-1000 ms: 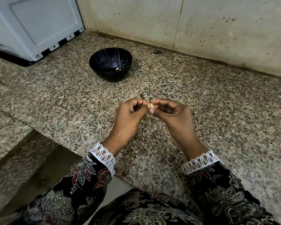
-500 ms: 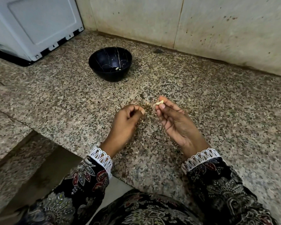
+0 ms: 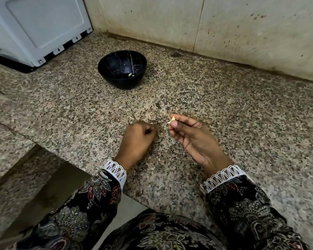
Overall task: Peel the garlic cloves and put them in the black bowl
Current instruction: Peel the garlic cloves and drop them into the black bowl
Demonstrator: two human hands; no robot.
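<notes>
Black floral sleeves [image 3: 98,192], white lace cuffs [image 3: 116,170]

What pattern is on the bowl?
Thin pale crack-like veins across the glossy black bowl, clearest in the head view.

You get soft, even, fairly dim light with no glare. The black bowl [image 3: 122,69] throws only a faint shadow. Detail is softest at the near left corner, and wide-angle distortion bends the far wall [image 3: 224,29].

Right hand [image 3: 193,139] pinches what looks like garlic clove [image 3: 172,119]
</notes>
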